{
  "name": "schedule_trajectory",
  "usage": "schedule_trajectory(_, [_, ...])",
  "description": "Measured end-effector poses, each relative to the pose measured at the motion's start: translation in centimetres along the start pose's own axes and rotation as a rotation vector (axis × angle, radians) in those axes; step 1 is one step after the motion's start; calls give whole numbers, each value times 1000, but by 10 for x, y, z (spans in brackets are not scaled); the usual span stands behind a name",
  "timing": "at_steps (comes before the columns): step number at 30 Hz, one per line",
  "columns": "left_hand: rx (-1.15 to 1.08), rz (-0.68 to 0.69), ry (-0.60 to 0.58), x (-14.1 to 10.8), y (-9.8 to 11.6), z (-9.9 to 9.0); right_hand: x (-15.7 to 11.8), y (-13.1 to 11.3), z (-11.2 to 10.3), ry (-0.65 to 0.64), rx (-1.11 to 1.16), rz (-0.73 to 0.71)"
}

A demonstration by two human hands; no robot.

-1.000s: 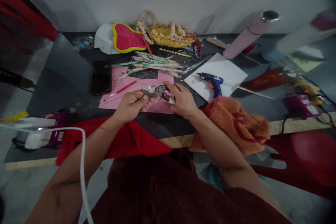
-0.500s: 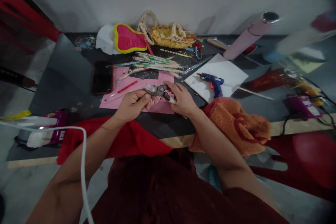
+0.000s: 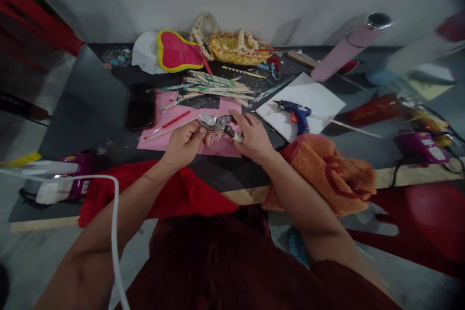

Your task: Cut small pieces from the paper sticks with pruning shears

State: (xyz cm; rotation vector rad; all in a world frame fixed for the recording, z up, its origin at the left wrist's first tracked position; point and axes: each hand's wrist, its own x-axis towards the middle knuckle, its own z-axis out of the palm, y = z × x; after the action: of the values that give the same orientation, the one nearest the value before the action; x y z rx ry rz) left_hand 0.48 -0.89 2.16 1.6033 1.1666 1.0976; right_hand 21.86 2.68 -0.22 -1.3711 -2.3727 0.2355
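Observation:
My right hand (image 3: 254, 136) is wrapped round the handles of a pair of pruning shears (image 3: 221, 123), whose blades point left and stand apart. At the blade tips, my left hand (image 3: 186, 143) is closed in a pinch; what its fingers hold is too small or hidden to make out. Beneath both hands lies a pink sheet (image 3: 160, 139) with small cut bits (image 3: 217, 134) on it. A red stick (image 3: 176, 119) rests on the sheet to the left. Just beyond the shears is a pile of paper-wrapped sticks (image 3: 218, 86).
A phone (image 3: 141, 106) lies left of the sheet. To the right are a blue glue gun (image 3: 300, 115) on a white board (image 3: 323, 94), an orange towel (image 3: 327, 169) and a pink flask (image 3: 348, 48). A yellow basket (image 3: 232, 53) stands against the wall. Red cloth (image 3: 156, 193) covers the front edge.
The shears' blades have spread wider apart at my left fingertips. Both hands stay in nearly the same place.

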Motion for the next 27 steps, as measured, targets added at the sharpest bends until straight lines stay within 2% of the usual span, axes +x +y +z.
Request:
schedule_trajectory(2, [-9,-10,28,0,0,1,0,-2,-1,-8,-1,9])
schedule_trajectory(5, [-192,-95,5,-1,0,0,-2,-4,-2,-22,32,-13])
schedule_trajectory(12, [-614,-333,-196,-4,9,-4,-3,-1,-5,-61,231,-167])
schedule_trajectory(17, [-739,-357,-404,-6,7,-8,-2,3,-4,-53,317,-267])
schedule_trajectory(20, [-746,-368,-464,-6,5,-9,-2,5,-1,-8,266,-281])
schedule_trajectory(23, [-708,-347,-401,-5,5,-8,-2,7,1,21,208,-243])
schedule_trajectory(27, [-485,-171,-171,-2,6,-3,-2,6,1,53,173,-126])
